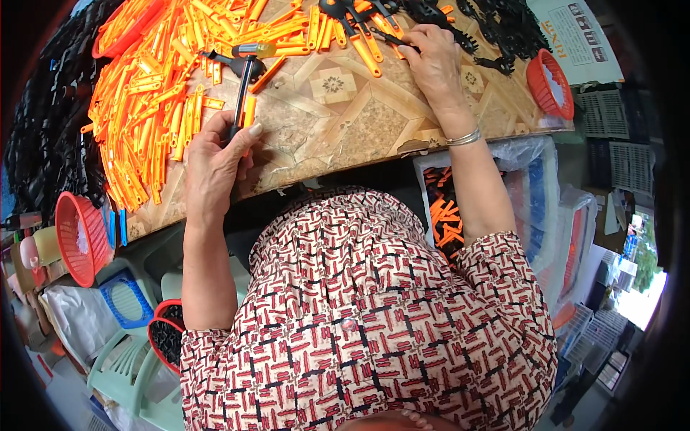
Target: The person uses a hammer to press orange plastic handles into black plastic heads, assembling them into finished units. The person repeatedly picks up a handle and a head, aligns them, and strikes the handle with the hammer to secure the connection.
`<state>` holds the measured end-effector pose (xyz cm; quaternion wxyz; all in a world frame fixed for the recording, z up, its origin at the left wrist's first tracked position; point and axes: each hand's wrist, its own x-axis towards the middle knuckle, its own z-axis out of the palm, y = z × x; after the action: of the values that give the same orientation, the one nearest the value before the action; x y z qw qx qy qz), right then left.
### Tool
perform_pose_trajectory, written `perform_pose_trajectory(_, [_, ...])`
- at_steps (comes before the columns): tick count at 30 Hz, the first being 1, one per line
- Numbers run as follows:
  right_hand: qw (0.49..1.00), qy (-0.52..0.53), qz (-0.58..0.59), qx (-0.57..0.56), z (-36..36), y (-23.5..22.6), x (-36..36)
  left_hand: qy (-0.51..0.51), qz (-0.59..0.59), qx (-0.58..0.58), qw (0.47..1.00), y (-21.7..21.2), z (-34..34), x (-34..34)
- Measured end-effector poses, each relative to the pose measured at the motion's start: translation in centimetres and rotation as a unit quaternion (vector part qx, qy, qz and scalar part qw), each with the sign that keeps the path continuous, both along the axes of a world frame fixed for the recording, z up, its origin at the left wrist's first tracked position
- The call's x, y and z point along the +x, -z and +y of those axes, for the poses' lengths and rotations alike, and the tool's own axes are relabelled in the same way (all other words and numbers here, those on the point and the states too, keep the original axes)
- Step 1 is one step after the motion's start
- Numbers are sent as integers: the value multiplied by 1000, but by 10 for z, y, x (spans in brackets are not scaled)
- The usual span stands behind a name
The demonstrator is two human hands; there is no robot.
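My left hand point(215, 158) is closed round the black handle of a small hammer point(246, 86), whose head has a translucent yellow end. An orange plastic handle point(249, 111) shows beside the hammer shaft at my fingers; I cannot tell whether they grip it too. My right hand point(436, 68) reaches to the far side of the table, its thumb and fingers closed on a slim black plastic piece point(388, 36). Beside it lie orange handles with black heads point(365, 54). A big heap of loose orange handles point(147, 100) spreads left of the hammer.
The table point(316, 136) has a patterned top. Black parts are heaped at far left point(50, 136) and far right point(507, 29). Red baskets point(552, 86) point(75, 241) hang near both table ends. A lined crate holding orange and black pieces point(447, 223) stands below my right arm.
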<state>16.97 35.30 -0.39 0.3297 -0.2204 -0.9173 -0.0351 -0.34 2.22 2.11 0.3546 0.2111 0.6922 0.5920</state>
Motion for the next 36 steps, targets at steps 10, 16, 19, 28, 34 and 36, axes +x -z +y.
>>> perform_pose_trajectory(10, [990,-103,-23,96,-44,-48,-38,0,12,-16,1000,11,0,-4])
perform_pose_trajectory(16, [942,-249,-167,154,-36,-68,-68,-8,23,-6,1000,16,-1,-4])
perform_pose_trajectory(19, [942,-280,-101,157,-7,-44,-89,-20,31,-12,999,13,-1,1])
perform_pose_trajectory(28, [943,-298,-99,113,-11,-36,-88,-26,22,6,999,19,-3,-2])
perform_pose_trajectory(34, [942,-311,-87,91,-10,-38,-90,-27,25,13,999,21,-5,-3])
perform_pose_trajectory(36, [939,-331,-48,82,-10,-37,-95,-30,21,13,999,22,-5,-4])
